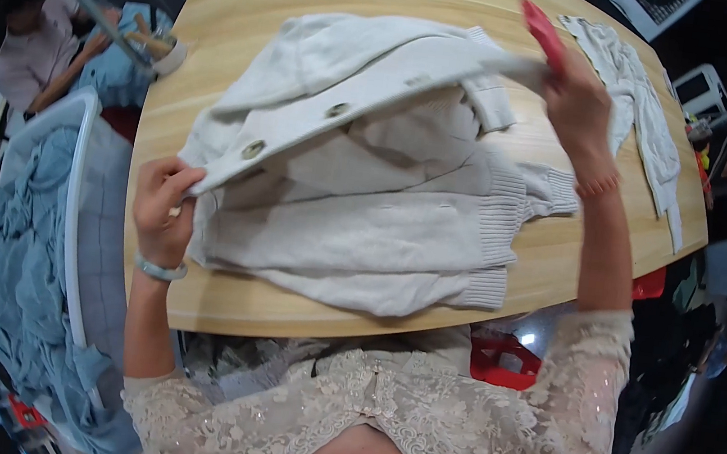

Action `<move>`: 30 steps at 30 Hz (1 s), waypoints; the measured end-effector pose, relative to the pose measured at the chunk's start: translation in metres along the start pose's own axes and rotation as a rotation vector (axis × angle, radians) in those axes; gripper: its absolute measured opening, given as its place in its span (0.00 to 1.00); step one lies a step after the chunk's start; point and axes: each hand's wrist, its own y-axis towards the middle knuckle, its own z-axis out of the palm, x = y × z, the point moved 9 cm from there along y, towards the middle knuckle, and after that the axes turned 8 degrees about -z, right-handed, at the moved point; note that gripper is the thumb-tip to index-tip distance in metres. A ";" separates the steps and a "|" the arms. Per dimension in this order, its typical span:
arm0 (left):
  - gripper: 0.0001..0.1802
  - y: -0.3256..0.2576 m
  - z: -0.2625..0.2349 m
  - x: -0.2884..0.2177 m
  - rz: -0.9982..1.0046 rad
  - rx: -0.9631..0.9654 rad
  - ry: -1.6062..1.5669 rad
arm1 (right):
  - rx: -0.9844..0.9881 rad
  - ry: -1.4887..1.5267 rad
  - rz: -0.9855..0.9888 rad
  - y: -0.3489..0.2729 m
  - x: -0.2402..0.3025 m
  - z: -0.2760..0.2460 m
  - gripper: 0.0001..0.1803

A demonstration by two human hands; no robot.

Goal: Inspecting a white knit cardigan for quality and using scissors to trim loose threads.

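Note:
A cream knitted cardigan (360, 254) lies spread on the wooden table, its ribbed cuffs and hem toward the right. Its button band (337, 109), with several brown buttons, is lifted and stretched slantwise between my hands. At the near left end, my left hand (164, 207) pinches the band's edge between thumb and fingers. My right hand (578, 104) is closed at the band's far right end and also holds a red-handled tool (543, 36) with a thin pale shaft pointing up and away. Its exact kind cannot be made out. Part of the cardigan's front is hidden under the raised band.
Another cream knitted garment (636, 115) lies along the table's right side. To the left, a white bin (77, 192) is heaped with blue-grey knitwear (40, 233). A co-worker (35, 55) sits beyond it, near a cup of tools (167, 56) at the table's left edge.

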 end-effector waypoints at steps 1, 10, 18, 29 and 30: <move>0.21 -0.010 0.008 0.005 -0.005 0.031 0.006 | 0.124 0.013 0.010 -0.018 0.008 -0.007 0.14; 0.19 -0.051 0.043 0.010 -0.096 0.375 -0.002 | 0.605 -0.115 0.125 -0.187 0.033 -0.040 0.17; 0.17 -0.066 0.055 0.026 -0.264 0.428 -0.055 | 0.503 0.572 0.116 -0.156 0.123 -0.039 0.23; 0.06 -0.080 0.058 0.053 -0.396 0.404 -0.397 | 0.956 0.686 -0.208 -0.135 0.250 0.030 0.16; 0.07 -0.079 0.055 0.049 -0.415 0.408 -0.354 | 0.955 0.678 -0.198 -0.134 0.248 0.029 0.16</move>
